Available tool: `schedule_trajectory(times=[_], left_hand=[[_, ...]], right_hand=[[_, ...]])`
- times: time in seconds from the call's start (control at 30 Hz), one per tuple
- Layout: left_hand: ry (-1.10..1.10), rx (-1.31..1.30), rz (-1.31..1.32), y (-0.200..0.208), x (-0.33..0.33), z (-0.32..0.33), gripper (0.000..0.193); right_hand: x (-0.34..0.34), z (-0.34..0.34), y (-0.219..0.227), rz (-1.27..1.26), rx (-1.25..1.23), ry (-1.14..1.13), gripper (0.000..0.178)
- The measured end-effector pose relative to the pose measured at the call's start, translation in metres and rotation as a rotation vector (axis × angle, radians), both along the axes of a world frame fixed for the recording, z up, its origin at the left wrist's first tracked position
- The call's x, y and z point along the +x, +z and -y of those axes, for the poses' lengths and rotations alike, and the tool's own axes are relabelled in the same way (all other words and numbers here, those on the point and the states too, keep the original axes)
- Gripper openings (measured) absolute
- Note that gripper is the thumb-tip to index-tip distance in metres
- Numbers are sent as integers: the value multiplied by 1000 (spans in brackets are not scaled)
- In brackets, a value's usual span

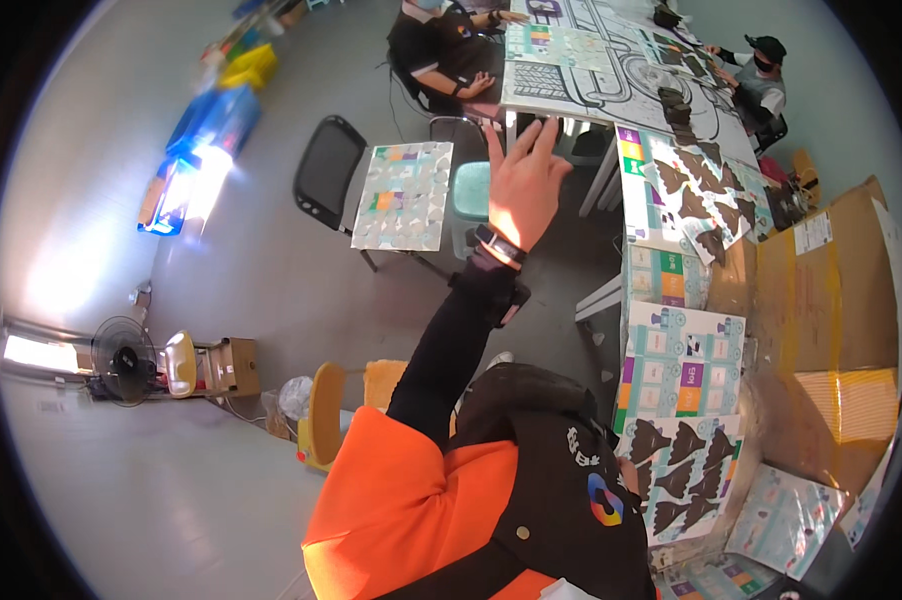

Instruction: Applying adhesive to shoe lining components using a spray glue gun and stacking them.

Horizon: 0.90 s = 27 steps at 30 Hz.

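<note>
My left hand (526, 185) is raised in mid-air over the floor, fingers apart and nothing held in them. A dark band (501, 246) circles its wrist, below an orange and black sleeve. Past the fingertips lies the near edge of a long table. Only a sliver of my right hand (628, 475) shows beside my apron, at the table's edge. It is nearest to a printed sheet with several black cut-out shapes (677, 478); its fingers are hidden. Farther up the table lie a white, green and purple printed sheet (683, 345) and more black shapes (699, 185).
A black chair (326, 165) stands left of my hand, with a printed board (405, 195) and a green stool (471, 190) beside it. Cardboard boxes (821, 290) line the right. Two people sit at the far table (561, 90). A fan (124, 360) stands far left.
</note>
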<state>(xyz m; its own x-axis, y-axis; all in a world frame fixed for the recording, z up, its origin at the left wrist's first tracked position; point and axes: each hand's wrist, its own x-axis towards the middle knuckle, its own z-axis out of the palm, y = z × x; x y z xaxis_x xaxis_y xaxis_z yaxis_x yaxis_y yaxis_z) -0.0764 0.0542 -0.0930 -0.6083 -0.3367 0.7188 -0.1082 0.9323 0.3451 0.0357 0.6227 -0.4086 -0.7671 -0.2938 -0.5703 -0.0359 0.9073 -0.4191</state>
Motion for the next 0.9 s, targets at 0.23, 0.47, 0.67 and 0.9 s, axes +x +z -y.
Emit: schedule_trajectory(times=[0.23,0.47,0.67,0.9], left_hand=[[-389,1568,333,-156,76,34,60],[-215,2143,-1243,-268,163,142,18],[584,753,-140,-305,135,143,24],[436,1123,535,-269,135,113,71]], right_hand=[[-21,15,37,26,-143,-216,25],[-21,21,25,200,-342,-366,19],[-28,52,57,88,-259,-327,20],[-16,31,22,98,-171,-192,33]])
